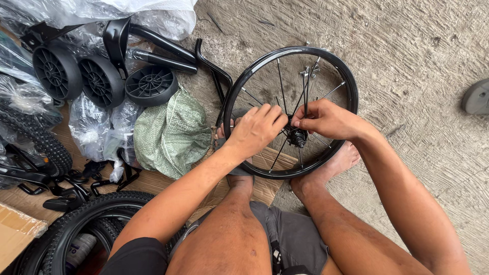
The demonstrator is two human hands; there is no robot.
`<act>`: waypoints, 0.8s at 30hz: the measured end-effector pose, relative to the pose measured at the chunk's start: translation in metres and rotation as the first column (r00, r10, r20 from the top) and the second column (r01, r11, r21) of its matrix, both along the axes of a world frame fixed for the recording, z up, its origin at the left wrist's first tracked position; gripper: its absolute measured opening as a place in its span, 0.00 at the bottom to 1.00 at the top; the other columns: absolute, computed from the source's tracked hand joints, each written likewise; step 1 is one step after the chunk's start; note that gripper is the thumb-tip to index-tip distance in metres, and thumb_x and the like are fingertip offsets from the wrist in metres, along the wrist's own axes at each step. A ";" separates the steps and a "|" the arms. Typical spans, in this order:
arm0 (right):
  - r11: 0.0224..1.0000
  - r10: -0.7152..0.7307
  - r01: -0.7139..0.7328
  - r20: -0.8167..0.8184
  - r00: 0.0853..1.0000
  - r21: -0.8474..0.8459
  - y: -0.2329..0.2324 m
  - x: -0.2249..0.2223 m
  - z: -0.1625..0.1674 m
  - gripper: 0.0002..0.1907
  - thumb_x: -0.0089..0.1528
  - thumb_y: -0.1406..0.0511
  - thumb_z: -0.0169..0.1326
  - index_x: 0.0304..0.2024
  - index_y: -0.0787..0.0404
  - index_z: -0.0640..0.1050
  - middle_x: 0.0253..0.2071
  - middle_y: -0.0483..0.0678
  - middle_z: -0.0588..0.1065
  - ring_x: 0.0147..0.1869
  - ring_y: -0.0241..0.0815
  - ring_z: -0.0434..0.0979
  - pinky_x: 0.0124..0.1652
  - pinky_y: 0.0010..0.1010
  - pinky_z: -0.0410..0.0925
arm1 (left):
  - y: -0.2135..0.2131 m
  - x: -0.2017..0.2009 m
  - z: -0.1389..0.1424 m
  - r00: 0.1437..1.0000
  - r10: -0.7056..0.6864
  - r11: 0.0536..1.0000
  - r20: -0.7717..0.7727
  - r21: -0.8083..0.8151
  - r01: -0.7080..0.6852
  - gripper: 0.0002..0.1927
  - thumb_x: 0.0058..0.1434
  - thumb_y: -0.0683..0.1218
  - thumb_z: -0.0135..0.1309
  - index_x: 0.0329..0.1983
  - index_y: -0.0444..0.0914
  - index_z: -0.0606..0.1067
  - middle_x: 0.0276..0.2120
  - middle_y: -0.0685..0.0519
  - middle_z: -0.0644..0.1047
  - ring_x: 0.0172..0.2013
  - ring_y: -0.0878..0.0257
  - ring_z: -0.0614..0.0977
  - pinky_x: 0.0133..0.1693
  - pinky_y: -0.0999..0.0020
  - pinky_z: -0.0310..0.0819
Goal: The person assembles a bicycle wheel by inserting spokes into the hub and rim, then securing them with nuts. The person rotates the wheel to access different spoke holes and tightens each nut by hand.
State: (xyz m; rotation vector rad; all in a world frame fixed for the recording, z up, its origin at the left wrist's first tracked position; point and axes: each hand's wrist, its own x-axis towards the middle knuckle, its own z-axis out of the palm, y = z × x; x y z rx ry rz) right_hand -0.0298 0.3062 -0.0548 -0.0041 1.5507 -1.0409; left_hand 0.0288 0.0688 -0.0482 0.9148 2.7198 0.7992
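A small black bicycle wheel rim (pixel 243 81) with thin silver spokes stands upright between my bare feet on the concrete floor. Both hands meet at its hub (pixel 297 136) in the middle. My left hand (pixel 256 129) reaches in from the left, fingers curled against the spokes beside the hub. My right hand (pixel 326 118) pinches a small part at the hub with thumb and fingertips. What sits between the fingers is too small to make out.
Three black plastic training wheels (pixel 101 79) and black metal brackets (pixel 158 43) lie at the upper left on clear plastic wrap. A green woven sack (pixel 173 133) sits beside the rim. Knobby tyres (pixel 76 224) and cardboard (pixel 15 231) lie at the lower left. A grey object (pixel 477 97) lies at the right edge.
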 end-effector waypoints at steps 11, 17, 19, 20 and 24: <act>0.997 -0.069 0.069 0.021 0.997 -0.019 -0.001 0.010 -0.006 0.11 0.64 0.63 0.58 0.42 0.66 0.82 0.32 0.42 0.80 0.36 0.29 0.74 0.37 0.25 0.69 | 0.000 0.002 -0.005 0.999 -0.010 0.996 -0.038 -0.093 0.006 0.05 0.60 0.43 0.53 0.39 0.41 0.73 0.32 0.55 0.73 0.38 0.61 0.77 0.39 0.65 0.70; 0.994 -0.106 0.106 0.014 0.994 -0.038 0.000 0.011 -0.005 0.11 0.64 0.64 0.57 0.42 0.66 0.82 0.33 0.42 0.80 0.37 0.28 0.74 0.37 0.25 0.69 | -0.003 0.002 0.004 0.993 0.076 0.995 0.088 -0.073 -0.069 0.05 0.62 0.43 0.55 0.40 0.39 0.73 0.32 0.54 0.74 0.38 0.59 0.79 0.39 0.63 0.73; 0.992 -0.120 0.120 0.006 0.993 -0.039 0.000 0.011 -0.004 0.11 0.64 0.64 0.57 0.43 0.66 0.82 0.33 0.42 0.80 0.37 0.28 0.75 0.38 0.24 0.70 | -0.007 0.002 0.014 0.975 0.111 0.994 0.190 -0.031 -0.107 0.07 0.61 0.45 0.57 0.40 0.39 0.74 0.33 0.52 0.74 0.38 0.57 0.80 0.39 0.61 0.73; 0.994 -0.108 0.109 0.009 0.994 -0.002 0.000 0.011 -0.003 0.11 0.64 0.64 0.58 0.43 0.66 0.82 0.33 0.43 0.80 0.37 0.29 0.74 0.37 0.25 0.69 | -0.009 0.004 0.021 0.964 0.118 0.993 0.236 -0.010 -0.120 0.08 0.60 0.46 0.57 0.40 0.38 0.74 0.34 0.51 0.75 0.38 0.56 0.80 0.39 0.60 0.73; 0.996 -0.086 0.086 0.002 0.996 0.030 -0.001 0.008 -0.002 0.11 0.64 0.64 0.58 0.43 0.66 0.83 0.32 0.43 0.81 0.37 0.30 0.75 0.38 0.25 0.69 | -0.009 0.010 0.041 0.945 0.059 0.997 0.321 -0.067 -0.040 0.12 0.58 0.53 0.59 0.31 0.41 0.75 0.35 0.50 0.75 0.40 0.52 0.80 0.40 0.54 0.75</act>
